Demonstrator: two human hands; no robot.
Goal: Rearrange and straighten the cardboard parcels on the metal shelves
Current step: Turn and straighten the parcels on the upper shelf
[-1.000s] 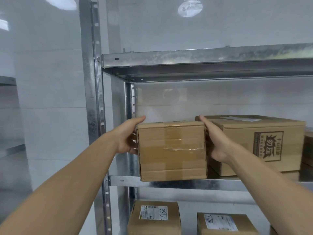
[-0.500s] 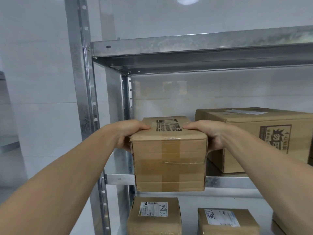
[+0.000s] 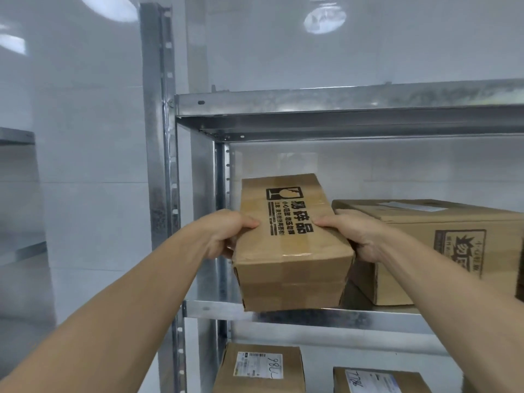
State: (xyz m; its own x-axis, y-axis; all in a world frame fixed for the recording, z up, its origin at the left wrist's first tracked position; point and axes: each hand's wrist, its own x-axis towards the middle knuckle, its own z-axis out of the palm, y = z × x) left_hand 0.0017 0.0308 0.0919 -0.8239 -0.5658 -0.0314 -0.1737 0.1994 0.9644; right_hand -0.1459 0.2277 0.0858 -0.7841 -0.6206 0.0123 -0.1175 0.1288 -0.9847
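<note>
I hold a small taped cardboard parcel with a black fragile mark and printed characters on its top, at the left end of the middle metal shelf. It is tipped toward me, its near bottom edge at the shelf's front rail. My left hand grips its left side, thumb on top. My right hand grips its right side, thumb on top. A larger printed parcel sits just to the right on the same shelf.
The upper shelf hangs close above. A steel upright stands at left. On the shelf below lie two labelled parcels, one marked 98 and another. A white tiled wall is behind.
The small parcel has been tilted toward me, so its printed top now shows. Both hands shifted from its sides to grip over the top edges.
</note>
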